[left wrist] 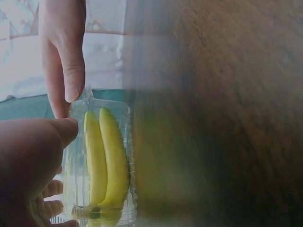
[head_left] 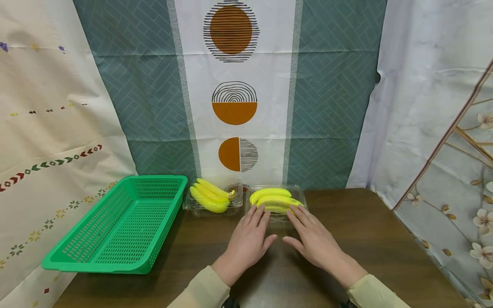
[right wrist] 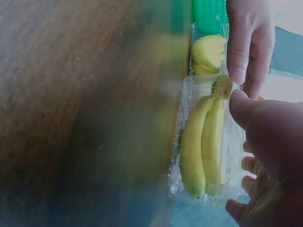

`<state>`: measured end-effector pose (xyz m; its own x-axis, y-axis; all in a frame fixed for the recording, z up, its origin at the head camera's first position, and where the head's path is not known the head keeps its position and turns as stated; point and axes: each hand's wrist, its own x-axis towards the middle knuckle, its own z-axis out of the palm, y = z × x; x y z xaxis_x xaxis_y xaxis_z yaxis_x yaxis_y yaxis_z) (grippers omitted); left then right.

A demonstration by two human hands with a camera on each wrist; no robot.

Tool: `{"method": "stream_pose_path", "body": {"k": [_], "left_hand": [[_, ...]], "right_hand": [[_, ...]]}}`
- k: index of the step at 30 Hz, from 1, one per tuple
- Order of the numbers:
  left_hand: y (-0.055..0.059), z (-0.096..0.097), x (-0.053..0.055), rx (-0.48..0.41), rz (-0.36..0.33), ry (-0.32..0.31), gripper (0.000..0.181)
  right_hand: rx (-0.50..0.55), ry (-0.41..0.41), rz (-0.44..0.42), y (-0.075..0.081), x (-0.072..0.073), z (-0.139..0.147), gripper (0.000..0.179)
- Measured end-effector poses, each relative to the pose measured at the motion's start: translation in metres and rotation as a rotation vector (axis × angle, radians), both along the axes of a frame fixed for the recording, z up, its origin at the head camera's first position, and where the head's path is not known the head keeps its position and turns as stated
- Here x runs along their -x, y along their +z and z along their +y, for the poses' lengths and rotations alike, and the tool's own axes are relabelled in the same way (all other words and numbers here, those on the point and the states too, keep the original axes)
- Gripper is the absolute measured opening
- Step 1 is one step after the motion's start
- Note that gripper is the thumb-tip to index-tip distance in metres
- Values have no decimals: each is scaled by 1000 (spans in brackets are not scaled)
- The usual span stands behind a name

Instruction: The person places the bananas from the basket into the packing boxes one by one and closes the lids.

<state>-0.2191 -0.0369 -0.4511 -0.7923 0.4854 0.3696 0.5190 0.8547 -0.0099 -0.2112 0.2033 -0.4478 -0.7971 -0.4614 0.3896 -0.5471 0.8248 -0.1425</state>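
A clear plastic container [head_left: 300, 191] with yellow bananas [head_left: 275, 200] in it lies at the back middle of the table. My left hand [head_left: 249, 238] reaches to its near left side, fingers extended and fingertips overlapping the container in the head view. From the right, my right hand [head_left: 316, 240] mirrors it, fingers spread over the near right corner. Both thumbs point inward, apart from each other. In the left wrist view, the bananas [left wrist: 113, 161] show through the clear walls beside the left thumb [left wrist: 66, 130]. Neither hand is curled round anything.
A second clear container [head_left: 238, 199] with a bunch of bananas [head_left: 209, 197] stands just left of the first. Further left is a green perforated plastic basket [head_left: 146, 262]. Patterned cloths [head_left: 331, 107] hang behind and beside the dark wooden table [head_left: 358, 226].
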Motion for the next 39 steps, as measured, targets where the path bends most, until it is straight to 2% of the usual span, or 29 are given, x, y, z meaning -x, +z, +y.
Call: {"method": "stream_pose_path", "body": {"k": [9,15,20,39], "left_hand": [[1,0,6,2,-5,5,72],[-1,0,10,13,24,8,73],[-1,0,14,22,20,21,73],[-1,2,28,33,22,47,72]], "right_hand": [[-5,3,-12,-1,8,1,83],[-1,27,14,-1,12,1,80],[-2,29,23,0,15,2,80],[-9,26,-30,0,33,0,81]]}}
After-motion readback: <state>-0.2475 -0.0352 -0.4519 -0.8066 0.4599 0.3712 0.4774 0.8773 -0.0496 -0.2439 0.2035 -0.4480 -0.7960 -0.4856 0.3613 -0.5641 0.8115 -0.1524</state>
